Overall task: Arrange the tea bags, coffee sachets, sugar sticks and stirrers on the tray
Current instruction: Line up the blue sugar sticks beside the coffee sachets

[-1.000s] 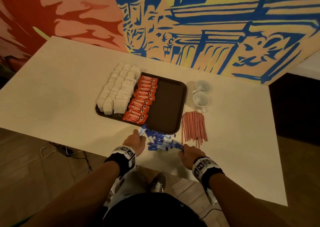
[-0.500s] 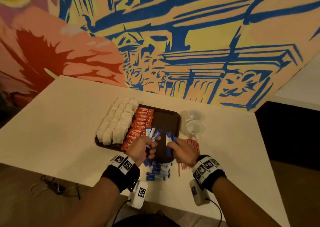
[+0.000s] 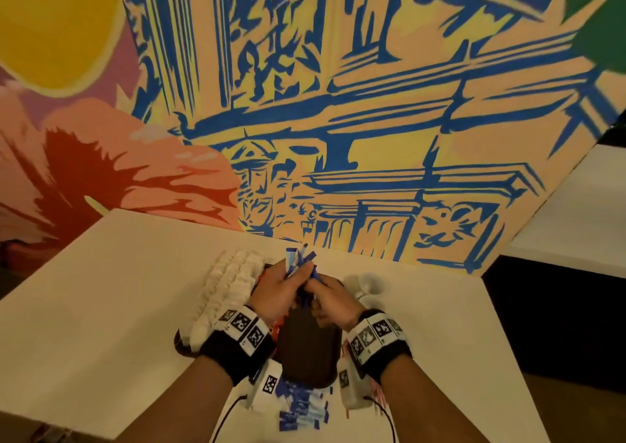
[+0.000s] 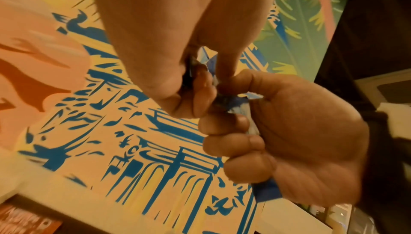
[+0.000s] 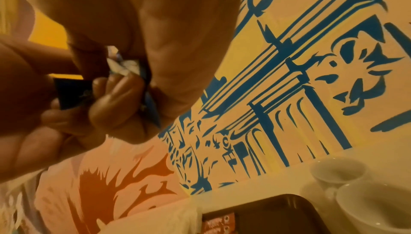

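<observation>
above tray [image 3: 305,347], both hands grip sugar sticks [image 3: 298,263], right wrist view alone shows cups [image 5: 338,169]

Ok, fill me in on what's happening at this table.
A person is setting out hot-drink supplies on a brown tray. Both hands are raised over it: the left hand grips a bunch of blue sugar sticks, and the right hand pinches into that same bunch. White tea bags already line the tray's left side. More blue sticks lie on the table's near edge, and two white cups stand to the tray's right.
</observation>
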A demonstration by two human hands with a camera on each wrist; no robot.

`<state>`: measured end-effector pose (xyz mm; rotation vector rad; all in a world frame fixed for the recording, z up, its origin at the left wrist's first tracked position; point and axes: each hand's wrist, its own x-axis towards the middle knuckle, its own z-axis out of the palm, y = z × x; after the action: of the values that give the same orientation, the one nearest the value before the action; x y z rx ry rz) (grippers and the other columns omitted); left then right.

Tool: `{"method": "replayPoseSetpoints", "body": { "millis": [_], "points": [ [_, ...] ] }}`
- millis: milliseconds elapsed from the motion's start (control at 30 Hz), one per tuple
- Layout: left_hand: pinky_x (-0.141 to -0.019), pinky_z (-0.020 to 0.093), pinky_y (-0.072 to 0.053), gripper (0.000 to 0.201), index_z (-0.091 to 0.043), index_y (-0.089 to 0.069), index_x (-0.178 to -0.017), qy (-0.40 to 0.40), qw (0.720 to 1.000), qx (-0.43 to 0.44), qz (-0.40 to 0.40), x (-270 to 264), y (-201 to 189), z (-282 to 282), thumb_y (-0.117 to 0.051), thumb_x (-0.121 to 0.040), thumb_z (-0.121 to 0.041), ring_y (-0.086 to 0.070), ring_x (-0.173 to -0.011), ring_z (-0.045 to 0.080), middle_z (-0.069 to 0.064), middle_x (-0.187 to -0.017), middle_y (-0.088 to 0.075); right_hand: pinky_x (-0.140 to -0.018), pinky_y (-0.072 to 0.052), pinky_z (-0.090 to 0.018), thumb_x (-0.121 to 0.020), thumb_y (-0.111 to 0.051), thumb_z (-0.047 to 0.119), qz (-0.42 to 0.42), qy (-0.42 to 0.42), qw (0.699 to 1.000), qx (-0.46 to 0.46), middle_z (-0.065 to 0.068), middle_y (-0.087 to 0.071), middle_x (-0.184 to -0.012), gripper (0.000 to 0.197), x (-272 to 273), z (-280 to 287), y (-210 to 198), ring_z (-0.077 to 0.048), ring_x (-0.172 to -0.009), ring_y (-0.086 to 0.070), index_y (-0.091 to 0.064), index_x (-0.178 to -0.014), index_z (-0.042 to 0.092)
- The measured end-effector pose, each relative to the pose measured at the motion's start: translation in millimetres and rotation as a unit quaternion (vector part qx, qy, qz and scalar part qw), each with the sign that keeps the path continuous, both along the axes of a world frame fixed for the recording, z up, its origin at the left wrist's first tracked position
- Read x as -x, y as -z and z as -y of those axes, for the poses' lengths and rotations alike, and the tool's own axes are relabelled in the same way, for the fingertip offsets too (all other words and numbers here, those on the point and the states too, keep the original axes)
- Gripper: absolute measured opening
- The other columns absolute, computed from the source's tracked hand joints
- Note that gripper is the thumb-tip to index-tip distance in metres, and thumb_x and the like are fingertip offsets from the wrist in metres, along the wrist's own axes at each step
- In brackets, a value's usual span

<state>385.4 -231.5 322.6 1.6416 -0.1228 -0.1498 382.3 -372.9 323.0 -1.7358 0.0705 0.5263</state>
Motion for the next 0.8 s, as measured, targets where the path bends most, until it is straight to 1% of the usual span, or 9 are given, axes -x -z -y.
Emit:
{"method": "replayPoseSetpoints", "body": {
  "millis": [167, 267, 367, 500, 567, 633, 667, 700, 800],
  "points": [
    [-0.061, 0.040, -0.042, 0.042, -0.002, -0.065, -0.095, -0.021, 0.999, 0.042, 0.008, -12, -16, -13, -0.055, -0.100, -0.043, -0.053, -0.060, 0.028, 0.030, -0.073, -0.055, -0.043, -0.023, -0.025, -0.107, -0.043, 0.040, 0.081, 0.002, 0.997, -0.016, 0.010, -0.040, -0.047, 0.033, -6, -11, -26, -0.010, -0.040, -0.030, -0.054, -0.085, 0.018],
    [-0.057, 0.034, -0.044, 0.040, -0.002, -0.063, -0.086, -0.032, 0.997, 0.073, 0.001, -15, -24, -24, -0.052, -0.103, -0.037, -0.049, -0.052, 0.032, 0.019, -0.062, -0.056, -0.042, -0.024, -0.024, -0.105, -0.043, 0.053, 0.113, 0.005, 0.993, -0.037, 0.007, -0.039, -0.050, 0.045, -10, -17, -28, -0.010, -0.040, -0.030, -0.054, -0.079, 0.018],
    [-0.050, 0.029, -0.032, 0.031, -0.008, -0.054, -0.081, -0.058, 0.992, 0.110, -0.012, -14, -31, -37, -0.049, -0.104, -0.028, -0.033, -0.050, 0.015, -0.003, -0.054, -0.039, -0.042, -0.025, -0.025, -0.102, -0.042, 0.060, 0.131, 0.052, 0.990, -0.017, 0.001, -0.036, -0.053, 0.051, -21, -18, -25, -0.012, -0.040, -0.029, -0.051, -0.079, 0.016],
    [-0.052, 0.032, -0.028, 0.028, -0.010, -0.048, -0.086, -0.050, 0.989, 0.138, -0.029, -19, -37, -53, -0.056, -0.099, -0.033, -0.028, -0.054, 0.015, 0.000, -0.061, -0.028, -0.043, -0.024, -0.024, -0.095, -0.040, 0.069, 0.132, 0.096, 0.986, -0.039, 0.006, -0.030, -0.057, 0.055, -37, -15, -33, -0.011, -0.043, -0.024, -0.044, -0.076, 0.018],
    [-0.051, 0.031, -0.029, 0.028, -0.011, -0.049, -0.084, -0.028, 0.991, 0.126, -0.034, -22, -42, -53, -0.058, -0.098, -0.034, -0.029, -0.052, 0.015, 0.000, -0.060, -0.030, -0.046, -0.032, -0.025, -0.088, -0.040, 0.080, 0.115, 0.072, 0.990, -0.037, 0.008, -0.037, -0.063, 0.063, -44, -20, -38, -0.010, -0.048, -0.034, -0.049, -0.080, 0.018],
    [-0.049, 0.028, -0.029, 0.025, -0.008, -0.052, -0.086, 0.002, 0.994, 0.109, -0.019, -23, -54, -45, -0.054, -0.101, -0.028, -0.031, -0.051, 0.014, 0.000, -0.060, -0.031, -0.062, -0.052, -0.030, -0.087, -0.036, 0.085, 0.093, 0.033, 0.993, -0.061, 0.006, -0.060, -0.079, 0.071, -48, -30, -47, -0.015, -0.067, -0.062, -0.062, -0.096, 0.020],
    [-0.048, 0.026, -0.030, 0.024, -0.007, -0.053, -0.088, 0.012, 0.996, 0.093, -0.007, -24, -59, -40, -0.051, -0.103, -0.025, -0.033, -0.050, 0.013, 0.000, -0.059, -0.034, -0.079, -0.059, -0.039, -0.090, -0.036, 0.082, 0.086, 0.016, 0.993, -0.085, -0.002, -0.071, -0.096, 0.071, -48, -35, -54, -0.024, -0.089, -0.071, -0.066, -0.110, 0.020],
    [-0.049, 0.023, -0.034, 0.023, -0.007, -0.056, -0.090, 0.019, 0.997, 0.069, 0.008, -26, -65, -35, -0.047, -0.105, -0.022, -0.041, -0.050, 0.011, -0.002, -0.059, -0.043, -0.091, -0.058, -0.046, -0.094, -0.040, 0.076, 0.084, 0.010, 0.990, -0.111, -0.010, -0.073, -0.111, 0.067, -48, -40, -60, -0.031, -0.105, -0.071, -0.066, -0.121, 0.020],
    [-0.076, 0.029, -0.057, 0.023, -0.017, -0.063, -0.109, 0.030, 0.996, -0.043, 0.076, -33, -73, -26, -0.041, -0.108, -0.020, -0.070, -0.085, 0.011, -0.003, -0.091, -0.073, -0.091, -0.058, -0.038, -0.079, -0.070, 0.068, 0.064, 0.025, 0.985, -0.160, -0.006, -0.072, -0.118, 0.073, -51, -48, -64, -0.015, -0.104, -0.073, -0.057, -0.132, 0.020]
  ]
}}
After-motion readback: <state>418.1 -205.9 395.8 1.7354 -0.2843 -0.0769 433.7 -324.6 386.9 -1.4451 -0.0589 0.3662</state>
